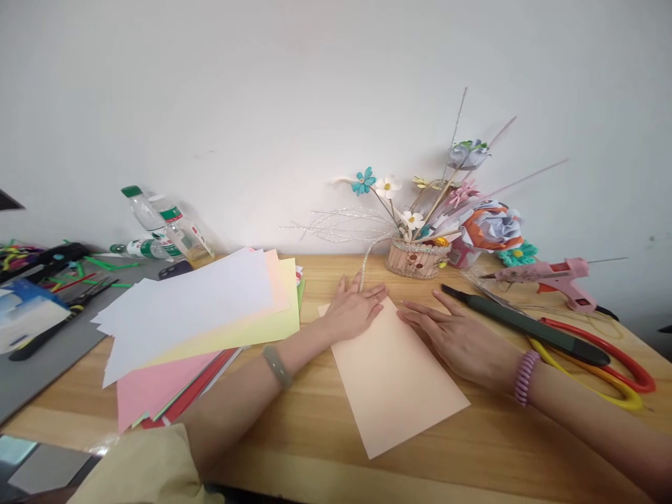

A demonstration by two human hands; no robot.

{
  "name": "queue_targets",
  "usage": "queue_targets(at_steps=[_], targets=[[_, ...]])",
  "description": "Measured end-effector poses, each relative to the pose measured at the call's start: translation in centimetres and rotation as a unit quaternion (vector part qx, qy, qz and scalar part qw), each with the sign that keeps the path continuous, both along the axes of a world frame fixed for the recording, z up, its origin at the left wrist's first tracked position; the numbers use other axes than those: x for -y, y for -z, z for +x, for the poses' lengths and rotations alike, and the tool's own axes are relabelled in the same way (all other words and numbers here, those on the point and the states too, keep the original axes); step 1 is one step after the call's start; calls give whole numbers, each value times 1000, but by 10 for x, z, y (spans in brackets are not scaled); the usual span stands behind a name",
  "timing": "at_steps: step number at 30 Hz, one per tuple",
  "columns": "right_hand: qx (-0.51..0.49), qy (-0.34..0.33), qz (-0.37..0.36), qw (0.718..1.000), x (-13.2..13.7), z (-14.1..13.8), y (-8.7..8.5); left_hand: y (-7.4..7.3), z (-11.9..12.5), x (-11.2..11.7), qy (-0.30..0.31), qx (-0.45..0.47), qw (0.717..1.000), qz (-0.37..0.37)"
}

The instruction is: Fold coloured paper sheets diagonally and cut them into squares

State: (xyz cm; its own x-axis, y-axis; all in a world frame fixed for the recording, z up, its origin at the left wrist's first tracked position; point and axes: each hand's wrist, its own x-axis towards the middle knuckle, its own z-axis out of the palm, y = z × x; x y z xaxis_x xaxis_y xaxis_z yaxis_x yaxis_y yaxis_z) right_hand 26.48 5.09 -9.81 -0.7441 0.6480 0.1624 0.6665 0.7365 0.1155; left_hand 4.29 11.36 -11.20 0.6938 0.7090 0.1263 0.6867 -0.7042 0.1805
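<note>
A peach-coloured sheet of paper (399,385) lies at a slant on the wooden table in front of me. My left hand (354,311) rests flat across its far left part, fingers spread, covering that corner. My right hand (454,339) is at the sheet's right edge, fingers stretched out with the tips touching or just over the far right corner. Neither hand grips anything. Left of the sheet, a fanned stack of coloured paper (210,301) has white sheets on top, with yellow, pink and red ones showing below.
Behind my hands stands a small basket (417,259) of craft flowers. To the right lie a pink glue gun (570,280), a dark green pen-shaped tool (525,325) and red and yellow loops (630,364). Plastic bottles (178,227) lean on the wall; pliers (87,294) lie far left.
</note>
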Motion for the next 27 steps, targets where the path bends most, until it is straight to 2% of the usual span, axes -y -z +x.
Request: queue_targets(at_steps=[6, 14, 21, 24, 27], targets=[[17, -10, 0, 1000, 32, 10, -6, 1, -2, -1, 2, -2, 1000, 5], [22, -25, 39, 999, 75, 24, -9, 3, -4, -3, 5, -14, 1000, 10], [70, -70, 135, 986, 116, 36, -15, 4, -4, -1, 7, -20, 999, 45], [90, -78, 170, 978, 122, 34, -18, 3, -3, 1, -2, -18, 997, 79], [83, -80, 154, 981, 121, 29, -19, -4, -8, 7, -12, -9, 992, 125]])
